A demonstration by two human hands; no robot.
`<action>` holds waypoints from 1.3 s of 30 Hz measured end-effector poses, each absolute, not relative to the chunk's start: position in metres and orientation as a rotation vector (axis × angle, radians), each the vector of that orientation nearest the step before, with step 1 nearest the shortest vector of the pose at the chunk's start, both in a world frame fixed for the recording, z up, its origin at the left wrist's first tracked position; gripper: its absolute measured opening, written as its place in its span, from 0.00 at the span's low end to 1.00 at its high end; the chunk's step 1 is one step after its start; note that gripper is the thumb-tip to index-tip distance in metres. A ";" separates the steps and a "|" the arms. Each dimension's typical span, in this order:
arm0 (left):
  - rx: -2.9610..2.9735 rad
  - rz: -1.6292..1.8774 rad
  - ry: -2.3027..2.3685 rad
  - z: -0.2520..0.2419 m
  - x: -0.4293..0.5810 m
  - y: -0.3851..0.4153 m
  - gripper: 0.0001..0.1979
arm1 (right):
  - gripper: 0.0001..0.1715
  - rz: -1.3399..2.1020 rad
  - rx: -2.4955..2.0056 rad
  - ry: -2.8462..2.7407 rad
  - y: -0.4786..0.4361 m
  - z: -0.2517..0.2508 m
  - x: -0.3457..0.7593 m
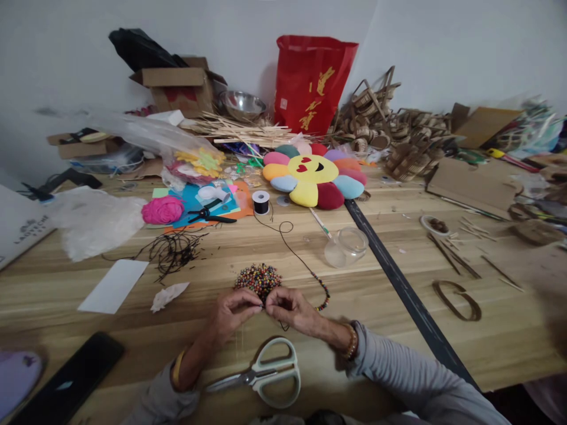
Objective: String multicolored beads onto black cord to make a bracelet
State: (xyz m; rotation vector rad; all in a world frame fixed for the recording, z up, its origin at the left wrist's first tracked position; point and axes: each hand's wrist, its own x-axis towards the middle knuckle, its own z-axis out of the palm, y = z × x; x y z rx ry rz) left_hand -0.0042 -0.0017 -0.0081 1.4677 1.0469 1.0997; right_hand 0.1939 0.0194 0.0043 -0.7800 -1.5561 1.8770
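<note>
My left hand (234, 310) and my right hand (295, 308) meet fingertip to fingertip, both in a pinch. A tiny thing, seemingly a bead, shows at the left fingertips. Black cord (289, 243) runs from a white spool (261, 202) down to a row of threaded coloured beads (326, 295), which passes behind my right hand. Some cord shows under that hand, whose fingers appear closed on the cord end. Just beyond my fingers lies a pile of small multicoloured beads (258, 278). Scissors with pale handles (277, 373) rest on the table below my hands.
A glass jar (348, 247) lies right of centre, near a flower cushion (314, 171). Leftward are tangled black cord (176, 251), black pliers (210, 215), a white card (114, 285) and a phone (71, 378). A dark strip (398, 283) crosses the table. A red bag (312, 85) stands behind.
</note>
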 end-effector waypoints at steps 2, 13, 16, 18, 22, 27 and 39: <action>1.474 1.089 1.047 -0.007 -0.004 -0.002 0.03 | 0.25 1.879 -0.782 -1.556 0.019 0.004 0.194; 1.339 1.040 1.083 -0.007 -0.003 -0.004 0.05 | 0.25 1.830 -0.766 -1.557 0.019 0.004 0.191; 1.334 1.053 1.085 -0.007 -0.002 -0.004 0.05 | 0.24 1.837 -0.775 -1.540 0.019 0.005 0.192; 1.346 1.066 1.074 -0.005 -0.001 -0.004 0.05 | 0.24 1.845 -0.773 -1.512 0.020 0.006 0.192; 1.405 1.070 1.055 -0.002 0.000 -0.004 0.04 | 0.24 1.858 -0.756 -1.485 0.019 0.008 0.192; 1.488 1.010 1.088 0.002 0.001 -0.004 0.07 | 0.22 1.845 -0.742 -1.562 0.019 0.008 0.192; 1.549 0.968 1.123 0.001 -0.002 -0.008 0.10 | 0.27 1.664 -0.847 -1.683 0.027 0.008 0.201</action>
